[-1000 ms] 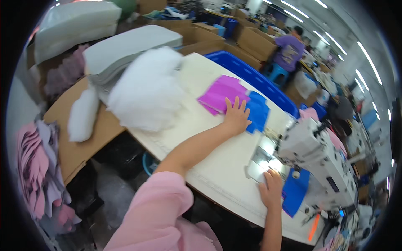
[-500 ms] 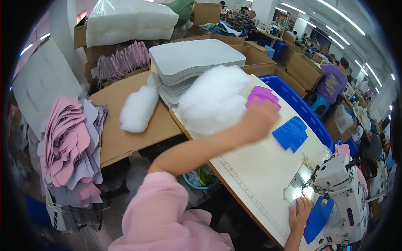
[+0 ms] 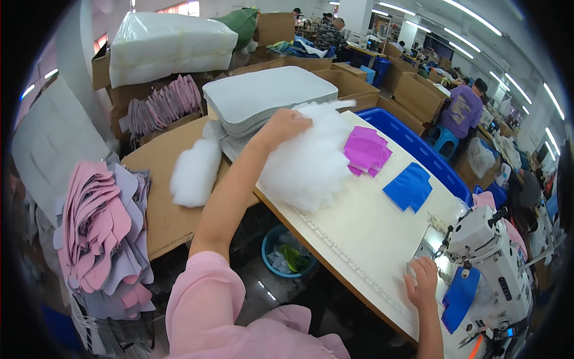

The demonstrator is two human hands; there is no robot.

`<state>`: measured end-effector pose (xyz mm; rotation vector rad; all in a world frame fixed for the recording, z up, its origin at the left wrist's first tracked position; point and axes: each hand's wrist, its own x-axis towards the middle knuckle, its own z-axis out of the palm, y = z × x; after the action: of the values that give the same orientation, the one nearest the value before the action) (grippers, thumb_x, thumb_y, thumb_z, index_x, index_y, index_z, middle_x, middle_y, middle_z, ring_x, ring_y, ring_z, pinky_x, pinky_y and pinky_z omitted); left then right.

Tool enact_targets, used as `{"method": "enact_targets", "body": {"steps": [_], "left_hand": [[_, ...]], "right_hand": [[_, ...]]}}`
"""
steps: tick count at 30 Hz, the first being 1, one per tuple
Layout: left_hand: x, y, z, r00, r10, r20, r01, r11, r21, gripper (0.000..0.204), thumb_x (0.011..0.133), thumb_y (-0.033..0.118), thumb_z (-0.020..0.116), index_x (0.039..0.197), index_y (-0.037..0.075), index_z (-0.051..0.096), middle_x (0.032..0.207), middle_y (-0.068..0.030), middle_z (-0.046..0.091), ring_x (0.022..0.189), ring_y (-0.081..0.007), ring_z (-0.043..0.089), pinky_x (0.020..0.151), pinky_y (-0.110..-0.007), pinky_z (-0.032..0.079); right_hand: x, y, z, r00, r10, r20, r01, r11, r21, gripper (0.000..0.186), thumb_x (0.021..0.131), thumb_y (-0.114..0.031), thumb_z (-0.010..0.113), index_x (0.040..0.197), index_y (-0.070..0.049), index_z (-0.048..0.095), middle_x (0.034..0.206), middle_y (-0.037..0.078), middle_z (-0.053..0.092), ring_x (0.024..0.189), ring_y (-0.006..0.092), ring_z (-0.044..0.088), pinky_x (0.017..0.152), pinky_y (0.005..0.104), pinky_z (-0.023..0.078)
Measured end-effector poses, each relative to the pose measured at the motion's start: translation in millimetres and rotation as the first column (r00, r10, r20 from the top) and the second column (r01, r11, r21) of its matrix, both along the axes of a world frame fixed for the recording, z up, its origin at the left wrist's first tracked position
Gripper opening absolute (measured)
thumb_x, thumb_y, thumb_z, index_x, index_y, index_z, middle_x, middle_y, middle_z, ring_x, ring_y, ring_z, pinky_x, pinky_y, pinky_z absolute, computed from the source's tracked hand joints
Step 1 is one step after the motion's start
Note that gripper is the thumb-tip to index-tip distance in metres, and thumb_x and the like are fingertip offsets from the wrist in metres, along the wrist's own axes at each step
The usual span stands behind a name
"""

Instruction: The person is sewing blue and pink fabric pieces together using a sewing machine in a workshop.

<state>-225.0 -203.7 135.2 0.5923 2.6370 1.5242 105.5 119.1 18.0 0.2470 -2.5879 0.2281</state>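
Note:
My left hand (image 3: 289, 125) reaches across the sewing table (image 3: 353, 251) with fingers closed on the top of a fluffy white batting pile (image 3: 311, 173). Just right of the pile lie purple fabric pieces (image 3: 365, 149) and a blue fabric piece (image 3: 406, 186). My right hand (image 3: 422, 278) rests at the sewing machine's metal plate, fingers bent but apart, with nothing visible in them. The white sewing machine (image 3: 496, 269) stands at the right, another blue fabric piece (image 3: 462, 296) under it.
Stacked pale sheets (image 3: 269, 90) and a white batting roll (image 3: 194, 173) sit at the left on cardboard (image 3: 164, 233). Pink and grey cut pieces (image 3: 95, 233) hang farther left. A long blue bin (image 3: 418, 143) borders the table. A basin (image 3: 269, 257) stands below. A co-worker (image 3: 460, 107) sits behind.
My left hand has left the blue fabric and moved left across the purple pieces onto the batting. The view has turned leftward. My right hand stays by the machine plate.

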Motion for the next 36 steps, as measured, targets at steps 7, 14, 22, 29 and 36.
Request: {"method": "enact_targets", "body": {"steps": [7, 14, 22, 29, 36], "left_hand": [[5, -8, 4, 0.994, -0.070, 0.090, 0.041, 0.956, 0.290, 0.029, 0.080, 0.030, 0.054, 0.080, 0.002, 0.062, 0.066, -0.0039, 0.056, 0.058, -0.0132, 0.048, 0.054, -0.028, 0.039], [22, -65, 97, 0.806, 0.344, -0.482, -0.109, 0.887, 0.449, 0.038, 0.087, 0.038, 0.043, 0.061, 0.011, 0.045, 0.057, 0.0011, 0.040, 0.052, -0.0118, 0.037, 0.048, -0.029, 0.030], [130, 34, 36, 0.619, -0.242, -0.748, 0.070, 0.965, -0.254, 0.028, 0.086, 0.014, 0.047, 0.112, 0.009, 0.057, 0.075, -0.0157, 0.051, 0.068, -0.0311, 0.051, 0.061, -0.038, 0.041], [194, 148, -92, 0.639, -0.756, -0.141, 0.488, 0.541, -0.685, 0.029, 0.088, 0.027, 0.041, 0.098, 0.002, 0.053, 0.089, -0.0190, 0.056, 0.075, -0.0369, 0.058, 0.069, -0.044, 0.047], [211, 187, -80, 0.443, -0.892, 0.085, 0.616, 0.234, -0.752, 0.048, 0.089, 0.039, 0.036, 0.084, 0.000, 0.062, 0.085, -0.0180, 0.060, 0.077, -0.0374, 0.058, 0.072, -0.044, 0.047]], "right_hand": [[-147, -152, 89, 0.908, 0.409, -0.089, -0.415, 0.907, -0.071, 0.065, 0.070, -0.024, 0.065, 0.126, -0.004, 0.038, 0.133, 0.017, 0.034, 0.122, 0.0346, 0.031, 0.100, 0.0463, 0.025], [-203, -192, 47, 0.909, 0.332, 0.251, -0.365, 0.926, 0.097, 0.057, 0.079, -0.045, 0.051, 0.124, -0.011, 0.043, 0.134, 0.012, 0.033, 0.126, 0.0311, 0.027, 0.097, 0.0537, 0.023], [-134, -161, 32, 0.867, 0.402, -0.295, -0.418, 0.908, 0.009, 0.038, 0.073, -0.024, 0.060, 0.107, -0.007, 0.052, 0.112, 0.013, 0.050, 0.107, 0.0293, 0.046, 0.089, 0.0451, 0.035], [38, -29, -5, 0.991, -0.067, -0.119, 0.046, 0.984, -0.174, 0.012, 0.067, 0.001, 0.056, 0.079, -0.004, 0.056, 0.072, 0.010, 0.054, 0.069, 0.0286, 0.052, 0.062, 0.0366, 0.043], [130, 112, 23, 0.776, -0.571, 0.266, 0.591, 0.807, 0.007, 0.028, 0.068, -0.021, 0.066, 0.091, -0.007, 0.060, 0.094, 0.013, 0.058, 0.089, 0.0296, 0.053, 0.080, 0.0371, 0.041]]}}
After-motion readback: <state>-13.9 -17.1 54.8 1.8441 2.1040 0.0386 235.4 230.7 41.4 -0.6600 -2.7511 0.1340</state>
